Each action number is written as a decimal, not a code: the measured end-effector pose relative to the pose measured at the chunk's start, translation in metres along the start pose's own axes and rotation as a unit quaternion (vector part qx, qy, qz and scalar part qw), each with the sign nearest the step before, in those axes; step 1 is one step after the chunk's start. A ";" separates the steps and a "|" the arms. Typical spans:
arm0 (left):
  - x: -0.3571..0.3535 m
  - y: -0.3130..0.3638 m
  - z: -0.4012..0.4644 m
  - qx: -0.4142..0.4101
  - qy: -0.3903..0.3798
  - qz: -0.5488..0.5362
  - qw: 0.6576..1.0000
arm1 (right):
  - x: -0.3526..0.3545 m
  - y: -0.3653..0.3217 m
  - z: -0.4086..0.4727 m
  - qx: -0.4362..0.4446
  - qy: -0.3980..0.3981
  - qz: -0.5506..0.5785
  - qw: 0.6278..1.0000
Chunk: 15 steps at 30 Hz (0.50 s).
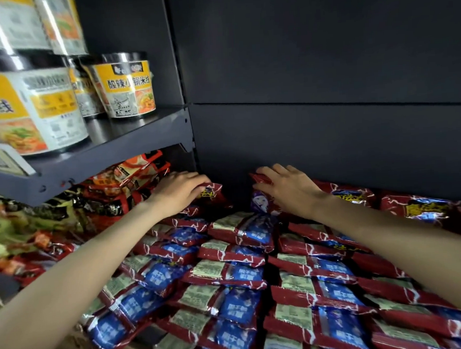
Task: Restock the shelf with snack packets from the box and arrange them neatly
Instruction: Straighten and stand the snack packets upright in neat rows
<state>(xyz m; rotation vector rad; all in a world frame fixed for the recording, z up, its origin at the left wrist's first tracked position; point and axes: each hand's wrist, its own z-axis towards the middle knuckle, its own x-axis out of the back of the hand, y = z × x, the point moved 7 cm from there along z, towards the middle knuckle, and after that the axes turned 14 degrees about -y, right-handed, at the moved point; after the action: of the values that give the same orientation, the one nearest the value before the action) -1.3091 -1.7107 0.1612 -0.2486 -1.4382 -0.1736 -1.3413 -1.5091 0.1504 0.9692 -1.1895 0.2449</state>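
Fingers [201, 182] of both hands curl over rear snack packets [210, 191].

Both forearms are showing bare from the lower frame edges up to the wrists, with no sleeve cuff reaching into view. The left hand [180, 192] and right hand [287, 188] are wearing no gloves, rings, watch or bracelet.

The snack packets [238, 271] are showing glossy, crinkled plastic film — red and blue, catching highlights along their creases. The shelf back panel [325, 74] is looking like matt dark painted metal. The noodle cups [127, 89] are gleaming under shiny wrap — printed labels beneath.
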 end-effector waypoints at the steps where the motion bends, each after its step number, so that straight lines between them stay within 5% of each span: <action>1: 0.003 0.006 0.008 -0.012 0.006 -0.006 1.000 | 0.001 0.004 -0.001 -0.011 0.016 0.005 1.000; 5: 0.009 0.029 0.039 -0.079 0.033 -0.019 0.996 | -0.001 0.023 -0.004 -0.047 0.085 0.034 0.995; 15: 0.001 0.039 0.063 -0.087 0.154 0.065 0.982 | -0.004 0.018 0.013 -0.003 0.087 0.090 0.992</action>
<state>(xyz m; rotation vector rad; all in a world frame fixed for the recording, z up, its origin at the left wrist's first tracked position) -1.3592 -1.6557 0.1670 -0.4393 -1.0972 -0.2217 -1.3628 -1.5069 0.1564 0.8186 -1.1172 0.4595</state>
